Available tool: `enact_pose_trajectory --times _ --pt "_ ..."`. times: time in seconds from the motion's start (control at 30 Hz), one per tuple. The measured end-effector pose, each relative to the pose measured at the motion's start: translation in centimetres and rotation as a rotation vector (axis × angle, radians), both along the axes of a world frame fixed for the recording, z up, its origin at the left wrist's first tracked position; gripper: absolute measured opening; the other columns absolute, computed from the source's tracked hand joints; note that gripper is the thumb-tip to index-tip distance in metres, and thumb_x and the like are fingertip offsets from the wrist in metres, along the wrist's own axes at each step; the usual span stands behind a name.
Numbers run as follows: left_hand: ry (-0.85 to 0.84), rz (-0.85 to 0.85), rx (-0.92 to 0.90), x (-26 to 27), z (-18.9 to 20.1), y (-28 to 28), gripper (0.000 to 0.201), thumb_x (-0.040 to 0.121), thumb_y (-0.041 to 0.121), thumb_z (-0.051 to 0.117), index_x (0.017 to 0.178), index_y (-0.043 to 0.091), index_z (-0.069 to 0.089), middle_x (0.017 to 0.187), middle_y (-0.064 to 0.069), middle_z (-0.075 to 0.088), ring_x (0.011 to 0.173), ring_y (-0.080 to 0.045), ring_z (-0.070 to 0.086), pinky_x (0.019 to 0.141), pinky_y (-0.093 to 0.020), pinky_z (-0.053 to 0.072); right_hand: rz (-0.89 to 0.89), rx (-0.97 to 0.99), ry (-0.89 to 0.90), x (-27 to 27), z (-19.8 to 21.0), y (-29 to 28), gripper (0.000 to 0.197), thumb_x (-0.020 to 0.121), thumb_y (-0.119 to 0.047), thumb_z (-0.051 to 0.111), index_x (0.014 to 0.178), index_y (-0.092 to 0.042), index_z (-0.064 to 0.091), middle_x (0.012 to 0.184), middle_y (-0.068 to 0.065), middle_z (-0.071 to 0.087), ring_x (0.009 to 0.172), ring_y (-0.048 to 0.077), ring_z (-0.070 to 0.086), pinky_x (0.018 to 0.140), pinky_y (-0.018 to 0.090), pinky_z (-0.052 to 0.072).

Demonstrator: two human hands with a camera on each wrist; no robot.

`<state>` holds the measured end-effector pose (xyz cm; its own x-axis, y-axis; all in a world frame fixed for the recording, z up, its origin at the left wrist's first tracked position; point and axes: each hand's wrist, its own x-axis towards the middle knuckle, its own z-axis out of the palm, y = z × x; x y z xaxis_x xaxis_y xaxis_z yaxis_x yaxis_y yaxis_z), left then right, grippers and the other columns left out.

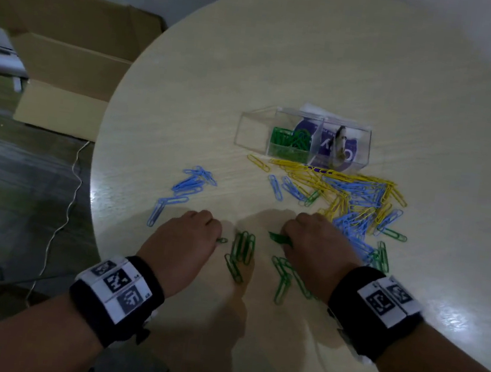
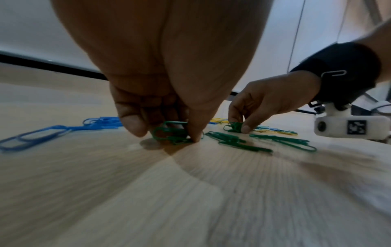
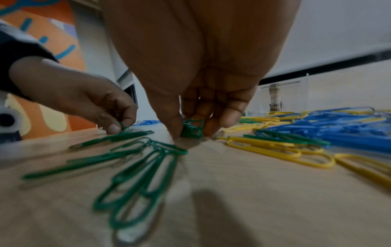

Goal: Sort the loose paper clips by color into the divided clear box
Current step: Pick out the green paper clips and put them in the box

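Observation:
On the round wooden table (image 1: 283, 67) stands the divided clear box (image 1: 321, 139) with green clips (image 1: 288, 141) in one compartment. My left hand (image 1: 188, 234) pinches a small bunch of green clips (image 2: 171, 132) against the tabletop. My right hand (image 1: 311, 243) pinches another bunch of green clips (image 3: 191, 128), fingertips down on the table. Loose green clips (image 1: 242, 250) lie between the hands, and more green clips (image 1: 285, 277) lie by my right wrist. A mixed heap of yellow and blue clips (image 1: 354, 196) spreads in front of the box.
A cluster of blue clips (image 1: 189, 182) lies at the left of the table. A few green clips (image 1: 382, 258) sit at the right of my right hand. Cardboard boxes (image 1: 67, 65) stand on the floor beyond the table's left edge. A thin cable (image 1: 70, 195) hangs there.

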<state>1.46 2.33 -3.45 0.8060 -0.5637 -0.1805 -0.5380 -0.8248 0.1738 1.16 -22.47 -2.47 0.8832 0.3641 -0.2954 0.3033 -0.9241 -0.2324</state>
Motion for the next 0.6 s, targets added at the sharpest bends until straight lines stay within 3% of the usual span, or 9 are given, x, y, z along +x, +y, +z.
enact_pose_trajectory --times 0.07,0.13,0.23,0.37,0.47,0.6 --pt "0.016 0.027 0.066 -0.4 0.1 0.0 0.009 0.089 0.023 0.06 0.089 0.017 0.054 0.082 -0.005 0.055 0.066 -0.027 0.056 0.051 -0.04 0.048 -0.004 0.003 -0.008 -0.4 -0.1 0.0 0.013 0.075 -0.021 0.065 0.085 -0.014 0.062 0.083 0.009 0.059 0.076 0.033 0.06 0.068 0.039 0.053" --pt "0.047 0.061 0.016 -0.1 0.2 -0.1 0.009 0.092 0.026 0.056 0.09 0.018 0.054 0.082 -0.003 0.056 0.065 -0.027 0.058 0.052 -0.04 0.049 -0.072 0.089 -0.017 -0.4 0.4 -0.6 0.013 0.075 -0.02 0.065 0.086 -0.013 0.063 0.084 0.009 0.059 0.076 0.032 0.061 0.066 0.036 0.05" --pt "0.191 0.278 -0.215 2.3 1.8 -1.8 0.009 0.093 0.032 0.056 0.09 0.023 0.059 0.083 0.001 0.064 0.069 -0.02 0.063 0.065 -0.036 0.049 -0.327 0.284 0.011 1.0 2.2 -2.1 0.013 0.08 -0.021 0.065 0.092 -0.017 0.067 0.089 0.008 0.064 0.082 0.028 0.061 0.07 0.032 0.045" --pt "0.187 0.548 -0.617 7.9 5.0 -5.9 0.009 0.091 0.026 0.063 0.083 0.023 0.062 0.072 0.007 0.066 0.044 -0.008 0.062 0.056 -0.03 0.053 -0.618 0.486 -0.094 5.0 4.8 -3.9 0.01 0.075 -0.022 0.074 0.084 -0.021 0.07 0.071 -0.002 0.063 0.069 0.016 0.059 0.063 0.027 0.042" --pt "0.158 0.619 -0.742 12.0 6.1 -8.9 0.013 0.09 0.028 0.064 0.08 0.02 0.064 0.068 0.007 0.066 0.045 -0.012 0.064 0.054 -0.03 0.056 -0.702 0.511 -0.131 8.7 6.0 -4.0 0.012 0.074 -0.026 0.074 0.084 -0.021 0.07 0.07 -0.005 0.06 0.069 0.013 0.055 0.062 0.022 0.035" --pt "0.157 0.636 -0.71 15.3 5.1 -11.1 0.033 0.087 0.043 0.062 0.081 0.012 0.069 0.073 -0.007 0.071 0.057 -0.025 0.069 0.061 -0.04 0.058 -0.748 0.568 -0.078 12.0 6.0 -3.1 0.029 0.072 -0.037 0.074 0.091 -0.015 0.074 0.076 0.003 0.07 0.076 0.017 0.066 0.074 0.03 0.053"
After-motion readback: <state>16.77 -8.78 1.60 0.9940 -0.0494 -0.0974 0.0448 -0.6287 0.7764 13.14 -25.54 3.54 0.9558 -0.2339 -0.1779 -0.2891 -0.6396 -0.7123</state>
